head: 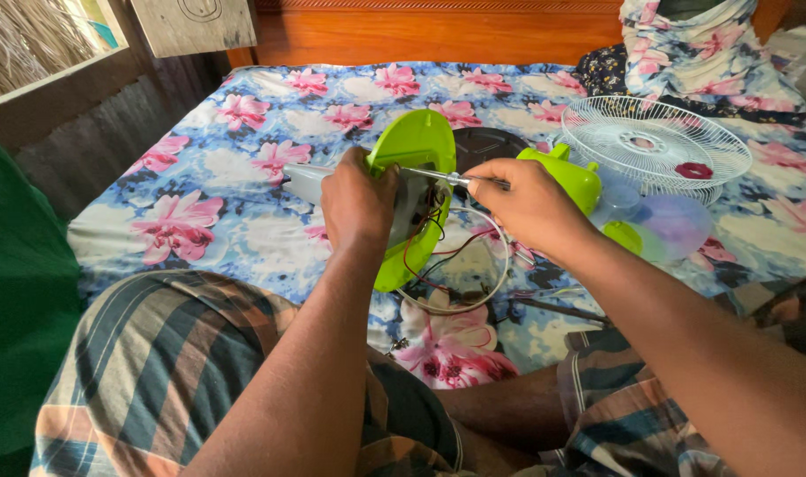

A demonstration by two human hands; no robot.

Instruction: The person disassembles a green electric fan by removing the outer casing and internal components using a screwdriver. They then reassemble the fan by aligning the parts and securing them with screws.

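The left hand grips the green fan base upright while the right hand's fingers pinch a screwdriver lying level, tip into the base.

so it's a bed with a blue sheet covered in pink flowers; white fan grille lies at about 2 o'clock, a clear blade just below it at 3; folded floral cloth piled up at 1; loose wires dead center
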